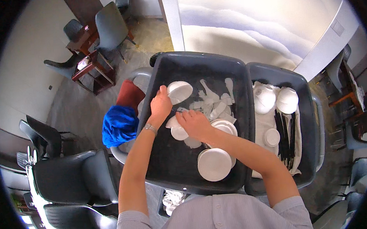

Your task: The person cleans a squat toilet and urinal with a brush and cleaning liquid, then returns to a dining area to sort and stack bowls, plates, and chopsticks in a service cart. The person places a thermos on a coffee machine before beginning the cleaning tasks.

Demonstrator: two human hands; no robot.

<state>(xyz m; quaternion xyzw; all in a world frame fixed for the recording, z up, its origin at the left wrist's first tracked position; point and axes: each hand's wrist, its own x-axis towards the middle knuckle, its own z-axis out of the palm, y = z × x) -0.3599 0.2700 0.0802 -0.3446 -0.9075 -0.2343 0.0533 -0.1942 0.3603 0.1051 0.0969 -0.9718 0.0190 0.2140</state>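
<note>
My left hand (pixel 161 103), with a metal-band watch on the wrist, grips a white bowl (pixel 180 91) by its near side, tilted above the floor of a dark grey plastic tub (pixel 161 165). Against a small white dish (pixel 179 134) lie the bent fingers of my right hand (pixel 195 123); whether they grip it is hidden. Beyond that hand are white spoons (pixel 212 95) and a heap of pale, flat pieces (pixel 219 109), too blurred to name. White plates (pixel 214 164) are stacked at the tub's near right, and more white dishes (pixel 226 127) sit partly under my right forearm.
A second grey tub (pixel 310 157) adjoins on the right, holding white bowls (pixel 287 99), a small white cup (pixel 271 137) and black chopsticks (pixel 285 134) on cloth. Blue cloth (pixel 120 125) hangs over the cart handle (pixel 120 155). Chairs (pixel 74 177) stand left; a wall rises ahead.
</note>
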